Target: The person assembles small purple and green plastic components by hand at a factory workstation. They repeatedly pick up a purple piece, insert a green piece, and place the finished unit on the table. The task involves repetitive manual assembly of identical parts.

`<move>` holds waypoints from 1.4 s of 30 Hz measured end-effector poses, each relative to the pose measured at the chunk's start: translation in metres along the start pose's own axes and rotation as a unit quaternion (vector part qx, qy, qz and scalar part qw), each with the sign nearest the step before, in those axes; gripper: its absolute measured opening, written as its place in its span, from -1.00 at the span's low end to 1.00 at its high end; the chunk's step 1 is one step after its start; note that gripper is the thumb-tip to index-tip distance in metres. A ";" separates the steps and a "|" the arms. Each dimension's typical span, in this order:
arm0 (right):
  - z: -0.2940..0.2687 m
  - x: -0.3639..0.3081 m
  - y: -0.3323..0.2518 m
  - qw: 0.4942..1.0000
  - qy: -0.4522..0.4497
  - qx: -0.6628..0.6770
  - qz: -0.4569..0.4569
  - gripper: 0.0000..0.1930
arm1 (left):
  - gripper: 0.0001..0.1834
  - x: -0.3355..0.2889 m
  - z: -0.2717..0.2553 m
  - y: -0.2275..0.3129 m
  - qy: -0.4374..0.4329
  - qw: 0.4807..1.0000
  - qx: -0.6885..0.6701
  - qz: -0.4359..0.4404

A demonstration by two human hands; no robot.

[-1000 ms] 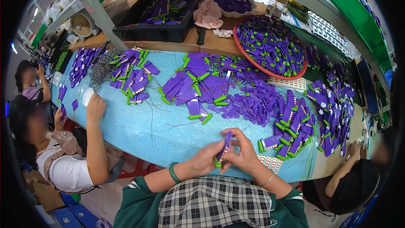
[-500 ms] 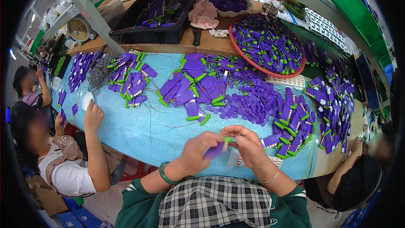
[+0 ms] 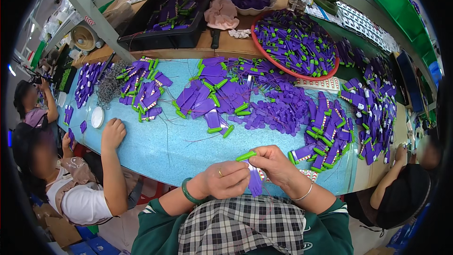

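Note:
Close to the table's near edge, both my hands hold one flat purple piece [image 3: 255, 185] with a green bar-shaped end. The green end points up and away from me, while the purple part hangs down between the hands. My left hand [image 3: 224, 179] pinches the piece from the left, fingers curled. On the other side my right hand [image 3: 276, 165] grips it near the green end with thumb and forefinger. Beyond the hands spreads a pile of larger purple pieces with green ends [image 3: 203, 97]. Small loose purple parts [image 3: 276, 113] lie beside it, and finished-looking pieces [image 3: 328, 134] heap up at the right.
A red round basket [image 3: 338, 66] full of purple-green pieces stands at the back, beside a black tray [image 3: 141, 42]. Tangled grey wire [image 3: 109, 85] and a white dish [image 3: 97, 117] are at the left. Co-workers sit left [image 3: 78, 189] and right [image 3: 401, 198].
The held piece has turned, its green end now up and its purple part hanging down. My right fingers have closed on it. At left, a co-worker's hand has moved off the white dish.

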State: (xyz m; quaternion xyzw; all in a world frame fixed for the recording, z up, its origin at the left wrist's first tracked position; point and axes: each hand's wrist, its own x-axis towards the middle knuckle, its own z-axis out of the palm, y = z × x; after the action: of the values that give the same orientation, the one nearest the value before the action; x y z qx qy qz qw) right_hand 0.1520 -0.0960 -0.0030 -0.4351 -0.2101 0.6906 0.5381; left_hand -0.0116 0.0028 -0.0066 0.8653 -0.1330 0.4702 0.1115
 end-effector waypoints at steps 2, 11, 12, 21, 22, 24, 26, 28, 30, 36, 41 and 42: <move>-0.001 -0.002 0.009 0.999 0.004 0.018 0.049 -0.79 | -0.84 0.000 -0.002 0.001 -0.012 1.000 0.011 0.005; -0.019 -0.047 0.008 0.987 -0.138 -0.066 0.058 -0.75 | -0.80 -0.004 0.004 0.006 -0.024 0.998 0.007 -0.059; -0.026 -0.047 0.008 0.989 -0.097 -0.111 -0.004 -0.79 | -0.79 -0.004 0.006 0.005 -0.024 0.998 0.013 -0.065; -0.029 -0.038 -0.002 0.917 0.053 -0.342 -0.200 -0.74 | -0.88 0.006 0.021 0.019 -0.007 0.655 -0.453 -0.605; -0.034 -0.036 0.003 0.946 0.048 -0.276 -0.162 -0.70 | -0.85 0.007 0.021 0.015 -0.012 0.620 -0.491 -0.611; -0.036 -0.035 0.005 0.968 0.039 -0.215 -0.124 -0.71 | -0.87 0.013 0.019 0.009 -0.032 0.583 -0.501 -0.639; -0.038 -0.034 0.008 0.979 0.033 -0.176 -0.095 -0.72 | -0.88 0.014 0.021 0.009 -0.039 0.572 -0.503 -0.646; -0.041 -0.033 0.008 0.984 0.028 -0.159 -0.076 -0.74 | -0.87 0.015 0.022 0.010 -0.041 0.581 -0.492 -0.647; -0.041 -0.033 0.004 0.985 0.033 -0.168 -0.012 -0.76 | -0.87 0.017 0.025 0.011 -0.046 0.589 -0.481 -0.647; -0.034 -0.024 0.018 0.984 0.109 -0.066 -0.123 -0.78 | -0.87 0.030 0.046 0.001 -0.063 0.586 -0.484 -0.647; -0.039 -0.017 0.004 0.920 0.245 0.059 -0.299 -0.80 | -0.90 0.049 0.071 -0.075 -0.113 0.923 -0.097 -0.355; -0.044 -0.019 0.000 0.913 0.247 0.040 -0.323 -0.79 | -0.91 0.054 0.075 -0.093 -0.129 0.932 -0.029 -0.338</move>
State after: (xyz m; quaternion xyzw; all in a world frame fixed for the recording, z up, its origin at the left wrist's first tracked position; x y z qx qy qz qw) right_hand 0.1892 -0.1216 -0.0192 -0.4783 -0.1719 0.3573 0.7836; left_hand 0.1065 0.0597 -0.0067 0.9088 0.1408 0.2848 0.2704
